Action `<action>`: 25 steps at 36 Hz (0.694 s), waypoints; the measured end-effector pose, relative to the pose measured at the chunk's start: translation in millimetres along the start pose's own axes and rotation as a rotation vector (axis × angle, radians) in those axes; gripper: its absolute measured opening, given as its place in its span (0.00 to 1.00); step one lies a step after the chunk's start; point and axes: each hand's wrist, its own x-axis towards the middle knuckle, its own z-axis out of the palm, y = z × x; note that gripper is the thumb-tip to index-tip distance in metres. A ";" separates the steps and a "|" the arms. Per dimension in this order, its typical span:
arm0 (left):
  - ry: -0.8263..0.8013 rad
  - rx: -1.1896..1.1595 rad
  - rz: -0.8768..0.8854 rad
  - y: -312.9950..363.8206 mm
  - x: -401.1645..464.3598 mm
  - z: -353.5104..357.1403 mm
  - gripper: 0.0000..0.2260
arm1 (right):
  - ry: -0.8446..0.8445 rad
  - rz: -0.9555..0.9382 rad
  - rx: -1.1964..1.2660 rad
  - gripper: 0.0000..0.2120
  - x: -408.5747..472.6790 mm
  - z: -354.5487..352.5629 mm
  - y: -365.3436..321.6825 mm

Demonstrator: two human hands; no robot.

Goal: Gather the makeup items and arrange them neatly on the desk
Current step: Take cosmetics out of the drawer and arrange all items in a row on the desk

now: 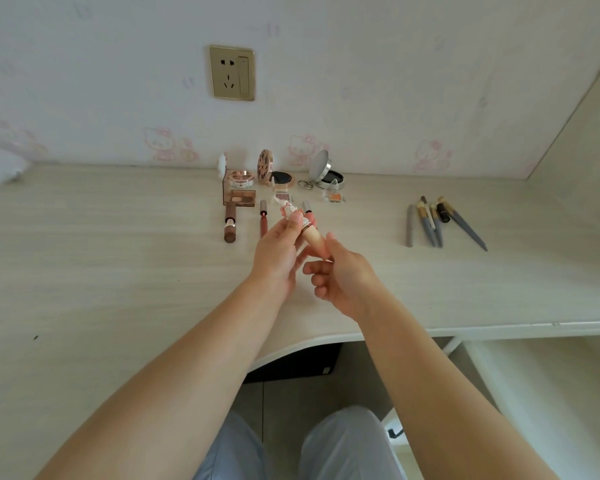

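Both hands hold one beige tube (315,240) with a white and pink decorated cap above the light wooden desk (118,237). My left hand (278,250) pinches the cap end. My right hand (340,275) grips the tube's lower end. Behind them lie a brown lipstick (230,226), a thin red lip pencil (263,218), an eyeshadow palette (242,197), an open dark compact (280,177), a silver round compact (326,173) with its lid up, and a small orange pan (335,196). A grey capped stick (306,206) is partly hidden by the tube.
Several grey-handled makeup brushes (437,221) lie in a loose bunch at the right of the desk. A gold wall socket (232,72) sits on the papered wall. The desk's front edge curves inward above my knees (340,441). A side panel rises at far right.
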 end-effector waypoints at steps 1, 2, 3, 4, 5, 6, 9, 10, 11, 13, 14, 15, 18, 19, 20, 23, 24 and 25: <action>0.002 0.007 0.003 -0.3 -0.1 1.4 0.07 | 0.006 -0.002 0.036 0.17 0.1 -0.5 -0.6; 0.003 0.013 0.005 -0.2 -0.5 2.7 0.07 | 0.013 -0.012 0.056 0.14 0.6 -1.7 -0.8; 0.005 0.020 0.006 0.0 -0.6 3.8 0.07 | 0.016 -0.022 0.056 0.10 1.2 -2.7 -1.7; 0.008 0.026 0.007 0.4 -0.9 4.4 0.07 | 0.019 -0.027 0.037 0.07 0.7 -3.7 -2.8; 0.010 0.027 0.009 0.8 -0.9 4.8 0.08 | 0.025 -0.023 0.014 0.07 0.0 -4.7 -3.9; 0.010 0.024 0.011 1.0 -0.6 4.9 0.08 | 0.029 -0.012 -0.003 0.07 0.2 -5.9 -4.0; 0.001 0.012 0.009 0.1 -0.1 6.3 0.07 | 0.026 0.048 0.025 0.13 0.0 -6.0 -4.3; -0.004 0.006 0.009 -0.4 -0.5 7.3 0.07 | 0.030 0.063 0.049 0.15 0.3 -5.8 -4.6; -0.007 0.001 0.010 -0.9 -0.8 8.2 0.07 | 0.032 0.066 0.072 0.17 0.9 -5.6 -4.8; -0.006 0.000 0.011 -1.5 -1.7 9.9 0.07 | 0.033 0.046 0.108 0.15 0.9 -5.7 -4.8; -0.004 0.004 0.010 -1.5 -2.0 10.2 0.07 | 0.034 0.025 0.116 0.13 0.8 -6.4 -4.6; 0.001 0.008 0.007 -1.6 -1.8 10.1 0.07 | 0.028 0.000 0.119 0.10 0.7 -7.0 -4.7; 0.010 0.009 -0.003 -1.6 -0.5 8.0 0.06 | 0.016 -0.024 0.120 0.09 0.6 -8.5 -5.2; 0.010 0.011 -0.004 -1.7 -0.3 7.6 0.06 | 0.011 -0.007 0.132 0.09 0.8 -8.2 -5.1; 0.009 0.012 -0.004 -1.6 -0.2 7.7 0.06 | 0.014 0.014 0.148 0.10 1.0 -7.8 -4.9; 0.006 0.002 -0.004 -1.5 -1.3 9.5 0.06 | 0.026 0.036 0.183 0.16 2.3 -6.6 -4.8; 0.009 0.006 -0.003 -1.4 -1.4 9.8 0.06 | 0.023 0.025 0.183 0.16 3.0 -6.7 -4.0; 0.013 0.015 -0.004 -1.1 -1.1 9.8 0.07 | 0.021 0.008 0.183 0.15 3.4 -6.7 -3.4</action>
